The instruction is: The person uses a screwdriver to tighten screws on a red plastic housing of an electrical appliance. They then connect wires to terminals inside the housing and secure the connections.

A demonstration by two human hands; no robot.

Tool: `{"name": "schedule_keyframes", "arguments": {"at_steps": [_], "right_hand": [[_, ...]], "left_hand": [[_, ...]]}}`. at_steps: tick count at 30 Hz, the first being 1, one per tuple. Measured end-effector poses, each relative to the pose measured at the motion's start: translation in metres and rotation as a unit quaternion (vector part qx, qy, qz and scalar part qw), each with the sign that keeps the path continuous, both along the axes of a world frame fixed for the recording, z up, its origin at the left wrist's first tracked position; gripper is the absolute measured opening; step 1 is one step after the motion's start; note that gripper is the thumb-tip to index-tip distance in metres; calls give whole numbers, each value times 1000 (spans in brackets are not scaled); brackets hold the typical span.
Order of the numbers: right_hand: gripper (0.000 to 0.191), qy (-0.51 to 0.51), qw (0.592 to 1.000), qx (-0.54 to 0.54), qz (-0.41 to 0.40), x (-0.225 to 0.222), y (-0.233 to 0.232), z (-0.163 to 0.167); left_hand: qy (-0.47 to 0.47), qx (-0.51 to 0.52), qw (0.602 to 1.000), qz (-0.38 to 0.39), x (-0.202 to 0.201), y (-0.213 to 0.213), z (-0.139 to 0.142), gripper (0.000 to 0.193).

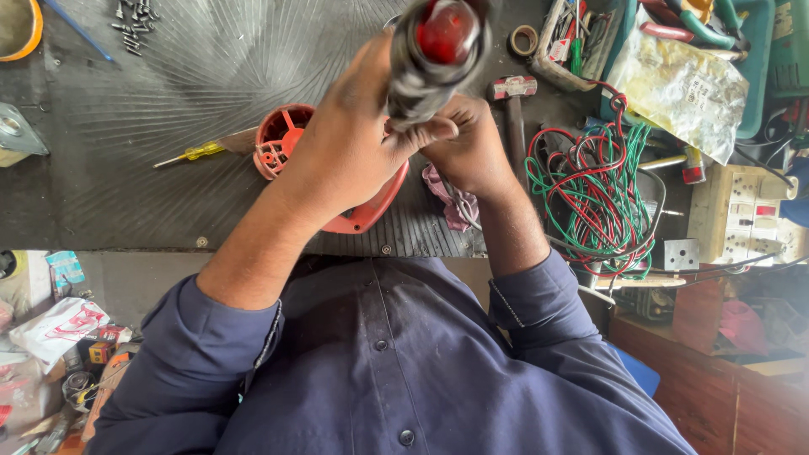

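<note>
My left hand [350, 147] is wrapped around a dark cylindrical part with a glossy red end [438, 46], which is raised toward the camera and blurred. My right hand [472, 152] is closed against the lower side of the same part, thumb touching the left thumb. What the right fingers pinch is hidden. Under my left hand a red plastic housing [282, 139] lies on the black ribbed rubber mat [126, 109]. A pink rag [447, 198] lies just below my right hand.
A yellow-handled screwdriver [192, 153] lies left of the housing. A hammer [512, 105] and a tangle of green and red wires [594, 190] lie to the right. Several screws [135, 21] sit at top left; a tool tray [674, 34] and switchboard [746, 215] are at right.
</note>
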State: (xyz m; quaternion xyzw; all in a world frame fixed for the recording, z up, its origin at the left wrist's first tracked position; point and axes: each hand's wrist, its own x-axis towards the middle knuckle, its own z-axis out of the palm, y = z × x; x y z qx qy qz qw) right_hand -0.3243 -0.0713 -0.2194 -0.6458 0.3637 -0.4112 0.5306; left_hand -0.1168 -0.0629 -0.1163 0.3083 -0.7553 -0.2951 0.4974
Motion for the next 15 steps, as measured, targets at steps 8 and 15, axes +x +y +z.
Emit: {"name": "schedule_keyframes", "arguments": {"at_steps": [8,15], "right_hand": [[18,-42,997,54,43,-12,-11,-10],[27,205,951,232,17,-16,-22,-12]], "left_hand": [[-106,177,978,3,8,-6,1,23],[-49,73,996,-30,11,-4,-8,22]]}}
